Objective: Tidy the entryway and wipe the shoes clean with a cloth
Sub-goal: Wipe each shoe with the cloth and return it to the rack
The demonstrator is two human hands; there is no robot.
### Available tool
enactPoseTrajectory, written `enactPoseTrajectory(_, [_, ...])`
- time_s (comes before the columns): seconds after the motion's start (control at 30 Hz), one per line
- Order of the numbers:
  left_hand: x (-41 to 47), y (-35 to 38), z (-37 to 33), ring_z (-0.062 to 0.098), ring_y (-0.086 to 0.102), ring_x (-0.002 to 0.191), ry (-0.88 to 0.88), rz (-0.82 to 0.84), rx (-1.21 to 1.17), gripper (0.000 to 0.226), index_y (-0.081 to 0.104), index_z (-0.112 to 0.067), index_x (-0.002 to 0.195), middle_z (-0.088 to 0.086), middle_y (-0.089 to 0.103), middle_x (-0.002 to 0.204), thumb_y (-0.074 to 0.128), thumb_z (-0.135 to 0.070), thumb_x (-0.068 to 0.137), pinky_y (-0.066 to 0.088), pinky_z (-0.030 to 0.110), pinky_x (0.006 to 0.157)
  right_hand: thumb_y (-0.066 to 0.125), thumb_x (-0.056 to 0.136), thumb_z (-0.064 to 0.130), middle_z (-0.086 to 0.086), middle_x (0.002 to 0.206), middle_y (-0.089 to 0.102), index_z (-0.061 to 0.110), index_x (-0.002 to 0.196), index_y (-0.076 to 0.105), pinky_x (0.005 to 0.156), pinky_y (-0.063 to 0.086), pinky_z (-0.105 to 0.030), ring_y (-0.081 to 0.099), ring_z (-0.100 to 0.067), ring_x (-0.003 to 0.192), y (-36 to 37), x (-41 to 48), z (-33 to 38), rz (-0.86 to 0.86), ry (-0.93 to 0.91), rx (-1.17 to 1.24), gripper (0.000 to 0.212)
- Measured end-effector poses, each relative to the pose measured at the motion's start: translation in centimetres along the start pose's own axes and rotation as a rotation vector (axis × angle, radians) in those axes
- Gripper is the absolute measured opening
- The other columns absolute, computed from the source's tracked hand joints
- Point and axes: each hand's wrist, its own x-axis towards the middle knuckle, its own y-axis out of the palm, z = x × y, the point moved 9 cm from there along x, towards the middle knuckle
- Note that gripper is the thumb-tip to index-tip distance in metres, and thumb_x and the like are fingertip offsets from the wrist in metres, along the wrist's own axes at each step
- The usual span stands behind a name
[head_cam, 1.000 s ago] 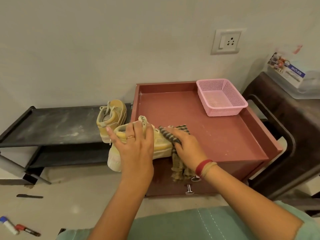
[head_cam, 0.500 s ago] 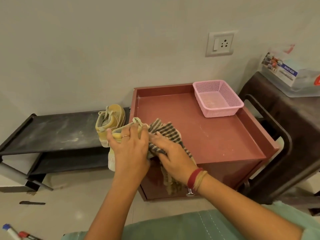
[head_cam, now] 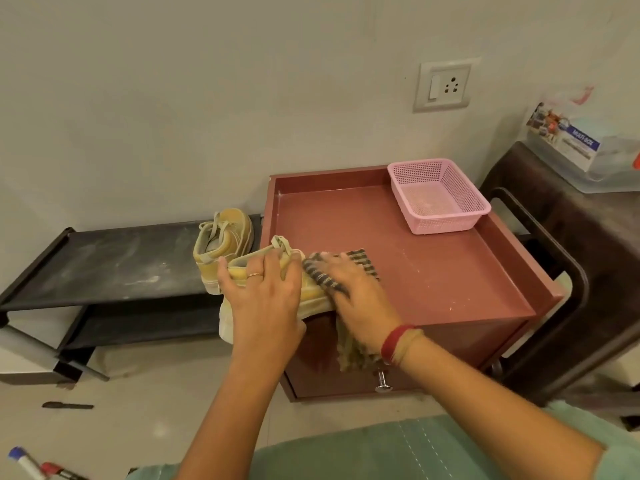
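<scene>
A pale yellow sneaker (head_cam: 311, 295) lies across the left edge of the reddish-brown cabinet top (head_cam: 433, 271). My left hand (head_cam: 263, 299) grips it from above, fingers curled over its collar. My right hand (head_cam: 360, 299) presses a striped brown cloth (head_cam: 360, 259) against the shoe's side; the cloth's loose end (head_cam: 349, 351) hangs down the cabinet front. The second yellow sneaker (head_cam: 225, 244) stands on the black shoe rack (head_cam: 114, 268) to the left.
A pink plastic basket (head_cam: 438, 195) sits at the cabinet's back right. A dark chair (head_cam: 571, 258) with a clear plastic box (head_cam: 581, 140) stands to the right. Markers (head_cam: 31, 465) and a dark pen (head_cam: 67, 406) lie on the floor at the left.
My right hand has slid the cloth right along the shoe, away from my left hand. The left hand keeps its hold.
</scene>
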Motion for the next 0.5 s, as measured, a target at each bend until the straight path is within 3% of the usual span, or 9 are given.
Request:
enactPoseTrajectory(0.1, [0.2,0.0,0.1,0.033,0.053,0.106,-0.01,0.007,-0.011,0.081,0.062,-0.016,0.118,0.013,0.058,0.116,0.084,-0.026,0.04,0.027,0.068,0.098,0.043,0.089,-0.002,0.011,0.148,0.036,0.027,0.14,0.04,0.118,0.01,-0.028,0.017,-0.006,0.141,1.3,-1.2,1.3,0.097,-0.103,-0.026,0.059])
enactPoseTrajectory(0.23, [0.1,0.1,0.0,0.033,0.052,0.106,-0.013,0.034,-0.001,0.085,0.061,-0.016,0.12,0.013,0.057,0.117,0.084,-0.023,0.038,0.026,0.068,0.099,0.045,0.094,0.006,0.009,0.147,0.038,0.03,0.137,0.045,0.118,0.016,-0.035,0.02,-0.019,0.143,-1.1,0.2,-2.1,-0.034,0.09,-0.024,0.049])
enactPoseTrajectory(0.37, [0.5,0.1,0.1,0.033,0.053,0.106,-0.028,0.017,-0.014,0.078,0.061,-0.016,0.117,0.014,0.058,0.116,0.084,-0.023,0.043,0.027,0.067,0.098,0.044,0.087,-0.003,0.009,0.148,0.036,0.027,0.14,0.04,0.117,0.013,-0.025,0.019,-0.007,0.142,2.1,-1.2,1.9,0.129,-0.13,0.072,0.062])
enactPoseTrajectory(0.43, [0.4,0.2,0.0,0.033,0.052,0.107,-0.019,0.033,-0.015,0.08,0.06,-0.016,0.119,0.013,0.057,0.118,0.082,-0.02,0.042,0.025,0.067,0.099,0.044,0.09,0.001,0.008,0.146,0.04,0.027,0.139,0.044,0.117,0.017,-0.028,0.025,-0.008,0.14,0.5,0.3,-0.9,0.044,-0.038,0.017,0.055])
enactPoseTrajectory(0.5, [0.3,0.0,-0.2,0.032,0.052,0.108,-0.009,0.029,-0.022,0.085,0.057,-0.017,0.124,0.012,0.055,0.12,0.08,-0.016,0.042,0.023,0.067,0.099,0.046,0.095,0.011,-0.001,0.137,0.052,0.022,0.133,0.051,0.109,0.032,-0.03,0.042,-0.018,0.131,-1.1,1.7,-3.7,-0.032,0.132,-0.01,0.039])
